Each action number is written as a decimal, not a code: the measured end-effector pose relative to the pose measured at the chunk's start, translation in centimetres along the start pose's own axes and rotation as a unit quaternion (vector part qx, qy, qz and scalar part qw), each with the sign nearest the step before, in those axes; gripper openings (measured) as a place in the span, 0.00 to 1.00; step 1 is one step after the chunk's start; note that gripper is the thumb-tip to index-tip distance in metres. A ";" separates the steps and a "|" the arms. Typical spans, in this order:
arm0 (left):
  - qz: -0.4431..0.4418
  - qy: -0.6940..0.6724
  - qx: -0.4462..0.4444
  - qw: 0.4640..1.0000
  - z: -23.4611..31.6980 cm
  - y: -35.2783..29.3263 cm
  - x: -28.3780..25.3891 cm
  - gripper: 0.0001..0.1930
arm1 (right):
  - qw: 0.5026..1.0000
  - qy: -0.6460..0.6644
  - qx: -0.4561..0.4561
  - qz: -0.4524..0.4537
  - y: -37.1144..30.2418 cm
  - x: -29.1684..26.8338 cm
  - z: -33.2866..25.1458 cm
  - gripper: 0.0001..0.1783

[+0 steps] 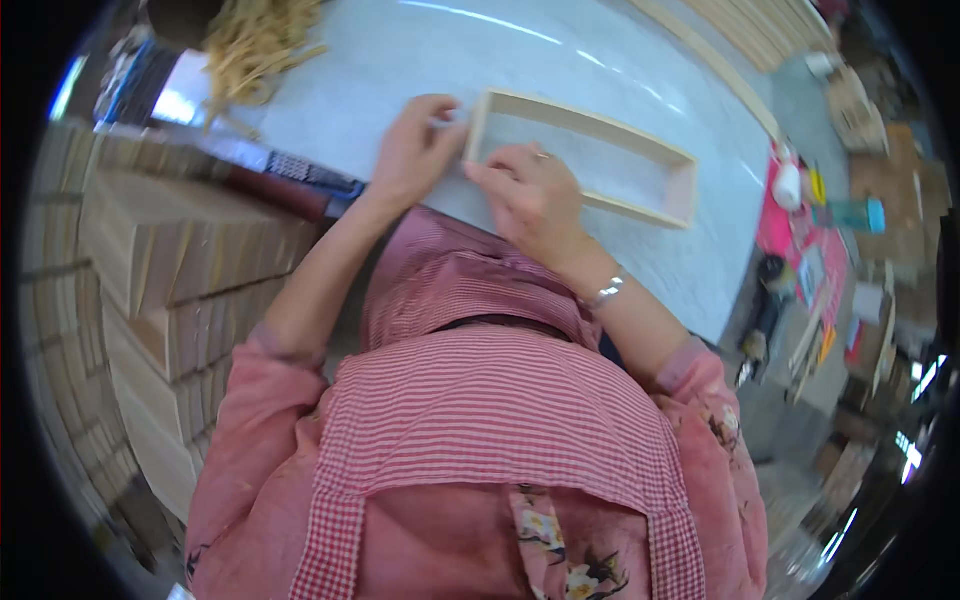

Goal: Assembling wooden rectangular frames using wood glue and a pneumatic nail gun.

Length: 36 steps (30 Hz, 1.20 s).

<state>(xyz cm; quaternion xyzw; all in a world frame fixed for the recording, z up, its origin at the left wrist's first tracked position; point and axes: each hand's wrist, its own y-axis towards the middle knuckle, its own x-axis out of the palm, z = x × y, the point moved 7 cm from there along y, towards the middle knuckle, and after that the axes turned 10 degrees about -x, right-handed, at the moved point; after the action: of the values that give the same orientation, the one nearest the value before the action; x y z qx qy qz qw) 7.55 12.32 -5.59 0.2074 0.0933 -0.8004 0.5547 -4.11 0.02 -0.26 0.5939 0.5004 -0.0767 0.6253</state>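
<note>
A shallow rectangular frame of pale wood point(640, 145) lies on the white tabletop, its long sides running from upper left to lower right. My right hand point(535, 200) is over its near left corner, fingers bent and closed at the short left end. That corner is hidden under the hand. Just left of this end is my left hand point(415, 150), fingers curled toward the thumb. Whatever it may pinch is too small or blurred to make out. A ring and a silver bracelet point(608, 291) are on my right hand and wrist.
Stacked wooden pieces point(200, 235) rise on the left beside the table. A pile of yellowish strips point(255, 45) sits at the far left. Long wooden strips point(745, 30) lie far right. Past the table's right edge are a white bottle point(788, 185) and a teal bottle point(860, 215).
</note>
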 end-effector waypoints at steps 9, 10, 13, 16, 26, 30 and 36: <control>-0.161 -0.228 -0.207 0.938 1.3 -3.0 0.7 0.15 | 0.980 -0.005 0.162 0.119 -3.7 -8.1 2.3 0.14; -0.164 -0.229 -0.206 0.937 1.4 -3.0 0.7 0.15 | 0.965 -0.027 0.217 0.147 -5.8 -10.5 3.4 0.14; -0.204 -0.198 -0.213 0.935 1.0 -2.5 0.5 0.15 | 0.894 -0.026 0.406 0.187 -13.5 -15.2 7.2 0.11; -0.230 -0.184 -0.217 0.931 1.1 -1.7 0.7 0.15 | 0.852 0.037 0.480 0.204 -16.5 -15.5 8.4 0.10; -0.170 -0.163 -0.202 0.951 2.2 -2.1 0.2 0.15 | 0.820 0.179 0.511 0.186 -18.4 -13.5 10.4 0.08; -0.149 -0.135 -0.205 0.958 1.7 -1.0 -1.0 0.14 | 0.897 0.099 0.423 0.084 -16.8 -15.9 12.3 0.15; -0.029 -0.075 -0.164 0.983 1.4 -2.6 -3.0 0.10 | 0.807 -0.385 0.419 0.157 -22.2 -29.5 26.1 0.25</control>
<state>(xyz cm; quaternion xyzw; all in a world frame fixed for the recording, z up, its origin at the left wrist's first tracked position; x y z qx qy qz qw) 5.70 15.33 -3.19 0.0499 0.1875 -0.8035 0.5628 -19.91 -42.36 0.75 0.7903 0.0372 -0.4020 0.4609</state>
